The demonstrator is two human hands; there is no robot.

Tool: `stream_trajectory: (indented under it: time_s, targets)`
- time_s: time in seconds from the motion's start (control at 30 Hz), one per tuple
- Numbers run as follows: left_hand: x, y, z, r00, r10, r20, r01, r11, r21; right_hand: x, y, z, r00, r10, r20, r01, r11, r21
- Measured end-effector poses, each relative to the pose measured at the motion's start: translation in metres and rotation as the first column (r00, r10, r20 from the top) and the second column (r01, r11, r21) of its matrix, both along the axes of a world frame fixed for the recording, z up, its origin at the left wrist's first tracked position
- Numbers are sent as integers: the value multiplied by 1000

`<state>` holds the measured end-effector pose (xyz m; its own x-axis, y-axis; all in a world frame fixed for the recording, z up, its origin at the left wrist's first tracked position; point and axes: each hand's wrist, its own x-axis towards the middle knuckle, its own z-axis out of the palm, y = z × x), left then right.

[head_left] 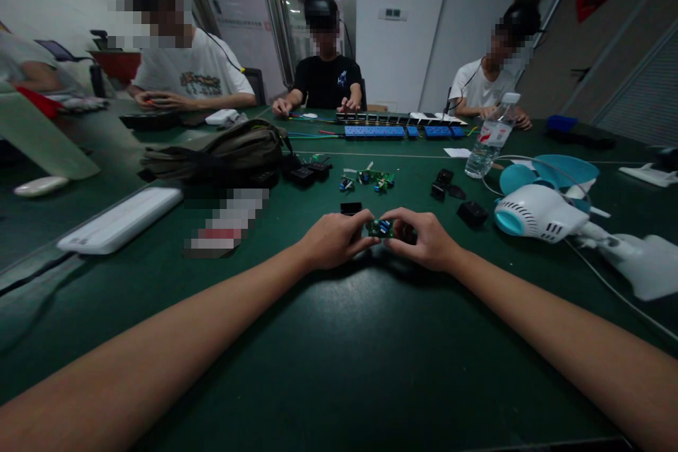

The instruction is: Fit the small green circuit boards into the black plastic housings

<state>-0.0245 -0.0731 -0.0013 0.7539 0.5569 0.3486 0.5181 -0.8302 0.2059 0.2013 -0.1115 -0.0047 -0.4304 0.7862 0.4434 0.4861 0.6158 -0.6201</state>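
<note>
A small green circuit board (380,228) with blue and dark parts on it is held between both hands, a little above the green table. My left hand (339,236) grips its left end between thumb and fingers. On the other end, my right hand (422,239) closes with thumb and forefinger, its other fingers curled behind. Just past my left hand lies a small black case (350,208). Several more circuit boards (376,176) sit in a loose group farther out. Black plastic pieces (443,185) and a black block (472,213) lie to the right.
At the right stand a white and teal fan (534,212) and a water bottle (492,138). A dark bag (222,148) and a white power bank-like box (124,219) lie left. Blue modules (373,132) line the far side, where several people sit.
</note>
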Motion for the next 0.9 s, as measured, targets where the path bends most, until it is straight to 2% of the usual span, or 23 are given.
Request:
stream_trajectory:
  time_s: [0.9]
  targets:
    - [1,4,-3,999,23,-35,-25,997,-75,-2,3,-3,995,-74,62,74,997,7]
